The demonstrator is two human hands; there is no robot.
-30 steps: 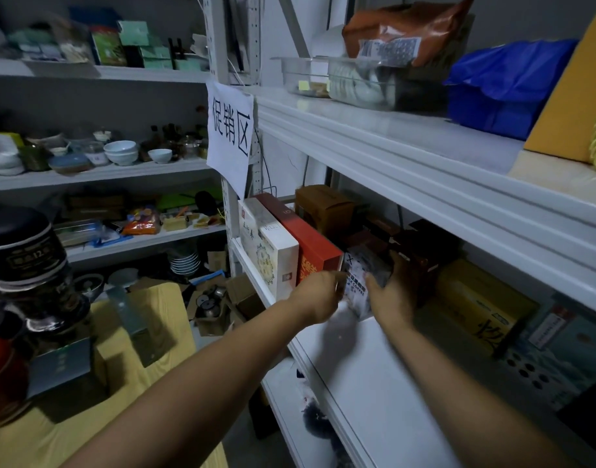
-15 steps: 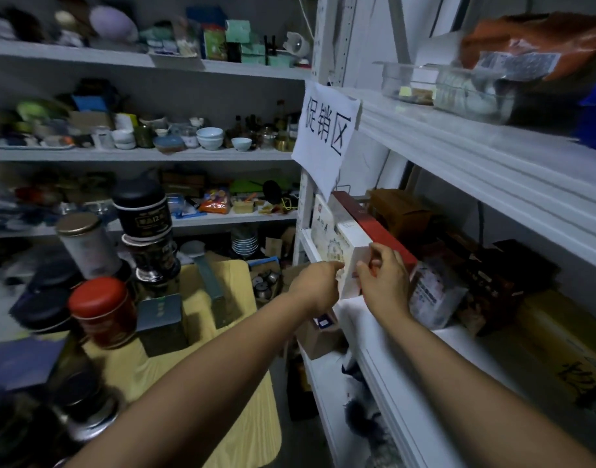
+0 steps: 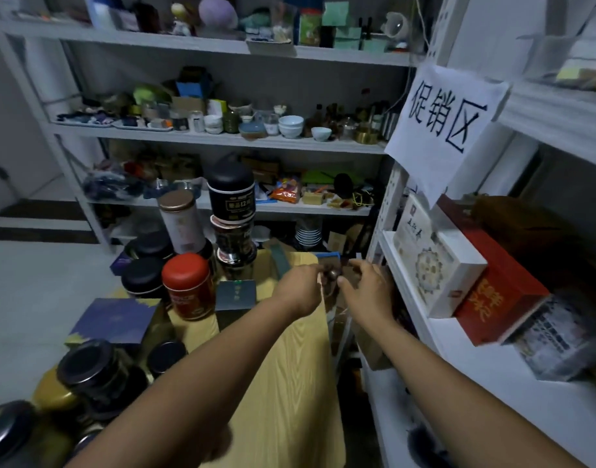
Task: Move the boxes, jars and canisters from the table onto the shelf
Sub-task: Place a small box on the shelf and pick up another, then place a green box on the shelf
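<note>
Head: hands (image 3: 337, 288) (empty) over table (image 3: 289, 383)

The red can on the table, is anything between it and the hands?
Nothing visible sits between them. The red can stands left of the left hand, with a small dark box just beside it, lower, not blocking a reach.

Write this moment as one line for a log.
left hand: empty, over table | right hand: empty, beside shelf | red canister: on table
</note>
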